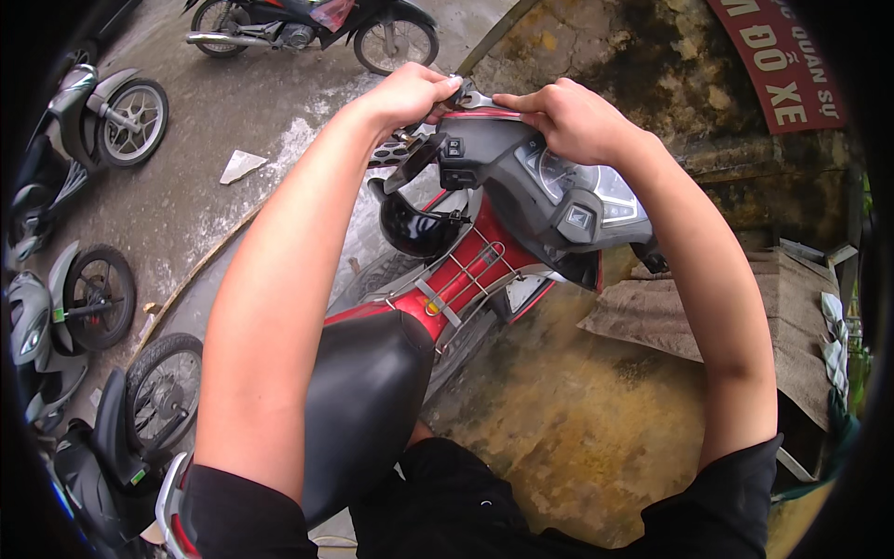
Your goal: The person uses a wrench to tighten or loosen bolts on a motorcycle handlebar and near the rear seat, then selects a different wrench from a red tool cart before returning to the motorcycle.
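Observation:
A red and black motorbike stands in front of me, with its handlebar cover (498, 144) and dials (563, 177) below my hands. My right hand (582, 121) is closed on a silver open-ended wrench (480, 101), index finger stretched along it. The wrench's jaw is up against a small dark part (458, 91) at the far left of the handlebar. My left hand (410, 98) pinches at that same part, thumb and fingers pressed together. What exactly it grips is mostly hidden by the fingers.
A black helmet (410, 228) hangs by the red body, next to a metal rack (470, 270). Nearer me is the black seat (372, 401). Several parked motorbikes (135, 121) line the left, another (307, 28) the far side. A stained wall (615, 65) and grey-brown sheet (726, 303) flank the right.

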Tool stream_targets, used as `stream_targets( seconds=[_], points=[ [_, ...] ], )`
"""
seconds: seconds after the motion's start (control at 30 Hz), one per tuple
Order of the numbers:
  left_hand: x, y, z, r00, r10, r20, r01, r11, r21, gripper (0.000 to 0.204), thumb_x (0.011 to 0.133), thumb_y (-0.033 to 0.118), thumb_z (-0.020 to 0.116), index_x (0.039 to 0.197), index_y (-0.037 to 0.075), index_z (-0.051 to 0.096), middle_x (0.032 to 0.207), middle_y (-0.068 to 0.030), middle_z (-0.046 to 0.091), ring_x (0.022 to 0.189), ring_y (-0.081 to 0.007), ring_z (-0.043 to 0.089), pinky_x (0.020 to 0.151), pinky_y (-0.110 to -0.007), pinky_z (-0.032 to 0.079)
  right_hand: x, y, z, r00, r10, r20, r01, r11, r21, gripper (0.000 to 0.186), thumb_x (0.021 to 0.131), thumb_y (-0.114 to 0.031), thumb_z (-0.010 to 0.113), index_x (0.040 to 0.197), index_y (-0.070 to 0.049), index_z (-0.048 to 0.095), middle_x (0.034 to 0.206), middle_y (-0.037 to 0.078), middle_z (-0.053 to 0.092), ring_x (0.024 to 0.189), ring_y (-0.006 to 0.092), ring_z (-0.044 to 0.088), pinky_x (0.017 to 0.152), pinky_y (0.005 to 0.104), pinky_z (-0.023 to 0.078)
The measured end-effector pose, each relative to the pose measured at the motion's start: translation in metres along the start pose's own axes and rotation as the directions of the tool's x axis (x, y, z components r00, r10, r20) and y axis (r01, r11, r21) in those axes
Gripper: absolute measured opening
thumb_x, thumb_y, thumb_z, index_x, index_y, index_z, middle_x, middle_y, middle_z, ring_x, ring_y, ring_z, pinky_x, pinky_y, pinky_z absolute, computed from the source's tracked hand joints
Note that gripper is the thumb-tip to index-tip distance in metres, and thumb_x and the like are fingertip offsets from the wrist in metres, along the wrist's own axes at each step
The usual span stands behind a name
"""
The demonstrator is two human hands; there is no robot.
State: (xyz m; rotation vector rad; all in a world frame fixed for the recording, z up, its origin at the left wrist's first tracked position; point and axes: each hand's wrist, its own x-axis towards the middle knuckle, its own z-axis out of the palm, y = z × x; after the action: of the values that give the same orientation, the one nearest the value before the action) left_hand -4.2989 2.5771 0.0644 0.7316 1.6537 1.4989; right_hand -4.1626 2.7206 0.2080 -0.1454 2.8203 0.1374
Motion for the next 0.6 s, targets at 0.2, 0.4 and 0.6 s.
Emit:
stream_targets(
  seconds=[0.2,0.4,0.6],
  points=[
    [-0.005,-0.004,0.001,0.999,0.051,-0.004,-0.051,0.998,-0.046,0.036,0.098,0.034,0.051,0.11,0.004,0.067,0.103,-0.0056,0.068,0.093,-0.013,0.059,0.087,-0.03,0.045,0.002,-0.004,-0.006,0.998,-0.052,0.017,0.054,0.989,-0.137,0.04,0.086,-0.008,0.05,0.124,-0.016,0.062,0.082,0.022,0.065,0.08,0.039,0.063,0.075,0.0457,0.05],
    [-0.009,-0.005,0.003,0.996,0.089,-0.022,-0.09,0.993,-0.069,0.038,0.098,0.032,0.05,0.113,0.0,0.065,0.101,-0.0072,0.067,0.09,-0.0128,0.06,0.082,-0.03,0.047,0.015,-0.005,-0.023,0.995,-0.038,0.096,0.07,0.931,-0.357,0.04,0.085,-0.011,0.05,0.123,-0.018,0.063,0.079,0.02,0.065,0.076,0.037,0.063,0.071,0.0473,0.051],
    [-0.008,-0.005,0.005,0.994,0.103,-0.033,-0.106,0.991,-0.08,0.04,0.098,0.032,0.051,0.116,-0.001,0.063,0.1,-0.0078,0.067,0.086,-0.0126,0.061,0.079,-0.03,0.049,0.02,0.024,-0.006,0.984,-0.174,0.024,0.176,0.981,-0.08,0.039,0.086,-0.011,0.053,0.124,-0.016,0.062,0.091,0.021,0.066,0.085,0.0372,0.063,0.079,0.0439,0.049]
  ],
)
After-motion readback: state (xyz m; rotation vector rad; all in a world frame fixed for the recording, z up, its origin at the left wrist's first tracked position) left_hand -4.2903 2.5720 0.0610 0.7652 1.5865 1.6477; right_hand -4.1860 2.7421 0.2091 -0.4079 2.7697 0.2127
